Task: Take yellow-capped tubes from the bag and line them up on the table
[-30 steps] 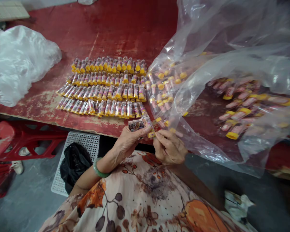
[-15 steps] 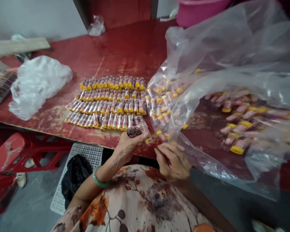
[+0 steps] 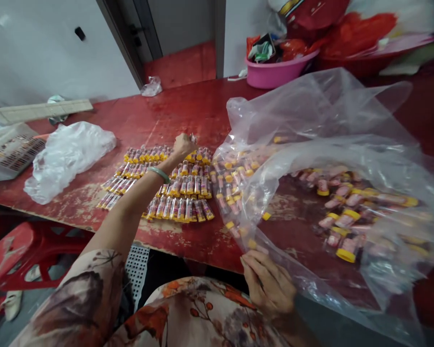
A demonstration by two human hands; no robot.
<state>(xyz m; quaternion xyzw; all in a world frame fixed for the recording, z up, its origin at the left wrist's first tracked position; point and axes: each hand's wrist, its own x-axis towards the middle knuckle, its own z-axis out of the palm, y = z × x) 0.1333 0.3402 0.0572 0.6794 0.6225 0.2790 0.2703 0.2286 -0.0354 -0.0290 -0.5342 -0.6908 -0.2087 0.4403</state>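
Right hand [image 3: 267, 284] at the near bench edge, fingers bunched and holding the lower lip of a clear plastic bag [image 3: 321, 130]. Thin, crinkled film, with glare across much of it. Floral garment [image 3: 188, 313] fills the bottom of the frame, and a white perforated mat [image 3: 137, 270] shows under the bench edge. Red plastic stool [image 3: 7, 253] low left.

Left arm runs up across the bench [image 3: 188, 103], jade bangle [image 3: 159, 174] on the wrist. Left hand [image 3: 183, 147] is curled over the far rows of yellow-capped tubes [image 3: 177, 209]; a small pale item shows at the fingertips, too small to identify, so grip unclear.

Tubes lie flat in tight parallel rows near the bench centre: clear cylinders, printed labels, glossy yellow caps. The left arm hides part of the rows. Labels unreadable.

More tubes [image 3: 342, 221] sit inside the bag on the right half of the bench, pinkish bodies with yellow caps, loosely heaped. Film blurs them, so count not possible. Bag runs past the right frame edge.

Left side of the bench: crumpled white plastic bag [image 3: 68, 161], then a perforated plastic basket [image 3: 10, 152] at the corner. Pale wooden board [image 3: 41, 111] along the far edge. Beyond the far edge, a pink basin [image 3: 275, 72] holds mixed items, contents hard to make out.
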